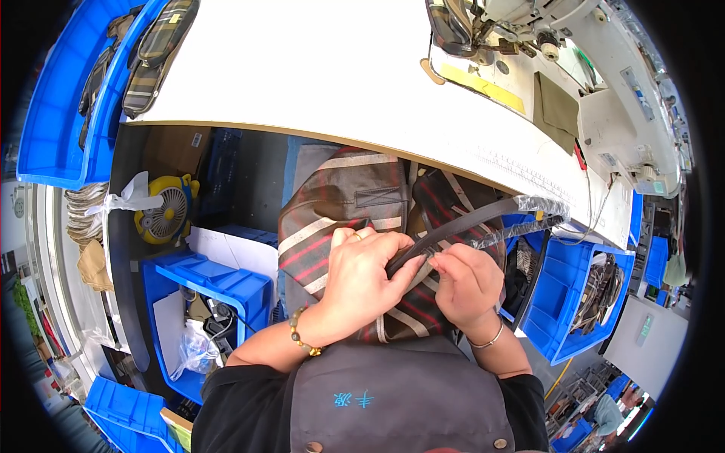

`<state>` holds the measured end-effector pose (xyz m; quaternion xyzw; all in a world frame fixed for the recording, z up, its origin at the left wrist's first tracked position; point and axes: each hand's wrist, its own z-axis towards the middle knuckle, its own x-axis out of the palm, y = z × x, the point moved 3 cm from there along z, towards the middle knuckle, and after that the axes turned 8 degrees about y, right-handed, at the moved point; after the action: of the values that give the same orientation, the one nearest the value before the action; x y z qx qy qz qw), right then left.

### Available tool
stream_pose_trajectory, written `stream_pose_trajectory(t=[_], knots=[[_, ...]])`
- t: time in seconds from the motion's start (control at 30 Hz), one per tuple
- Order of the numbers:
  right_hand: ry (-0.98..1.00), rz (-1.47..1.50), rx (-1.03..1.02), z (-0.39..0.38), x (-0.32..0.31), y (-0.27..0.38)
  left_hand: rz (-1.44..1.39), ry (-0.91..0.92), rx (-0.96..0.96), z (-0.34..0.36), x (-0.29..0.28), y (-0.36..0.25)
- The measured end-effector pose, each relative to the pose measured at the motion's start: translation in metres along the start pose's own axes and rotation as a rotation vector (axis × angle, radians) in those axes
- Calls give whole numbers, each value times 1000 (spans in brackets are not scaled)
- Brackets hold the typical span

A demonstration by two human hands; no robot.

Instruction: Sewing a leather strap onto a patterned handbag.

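A brown striped bag (336, 196) lies on my lap below the table edge. A dark strap (461, 224), with its far end and a second length wrapped in clear crinkled plastic (538, 207), runs up to the right from the bag. My left hand (368, 275) is closed on the strap at the bag, thumb along it. Just right of that, my right hand (464, 279) pinches at the strap's clear plastic wrap near my left thumb; exactly what its fingertips hold is small.
A white table (287, 68) spans above, bearing a sewing machine (566, 38) at right. Blue bins (68, 151) stand left and right (551, 302), with another (211, 275) below left beside a yellow fan (162, 208). Another person (608, 411) is at the lower right.
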<state>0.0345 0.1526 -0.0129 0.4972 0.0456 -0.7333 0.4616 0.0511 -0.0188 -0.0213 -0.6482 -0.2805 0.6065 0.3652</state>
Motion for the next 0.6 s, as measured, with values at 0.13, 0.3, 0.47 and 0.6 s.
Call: stream_pose_trajectory(t=[0.13, 0.3, 0.47, 0.6], knots=[[5, -85, -66, 4, 2, 2, 30, -35, 25, -2, 4, -2], [24, -63, -47, 7, 9, -6, -6, -61, 49, 4, 7, 1], [59, 271, 190, 13, 22, -20, -94, 26, -80, 14, 15, 21], [83, 305, 313, 11, 26, -22, -187, 53, -158, 18, 16, 30]])
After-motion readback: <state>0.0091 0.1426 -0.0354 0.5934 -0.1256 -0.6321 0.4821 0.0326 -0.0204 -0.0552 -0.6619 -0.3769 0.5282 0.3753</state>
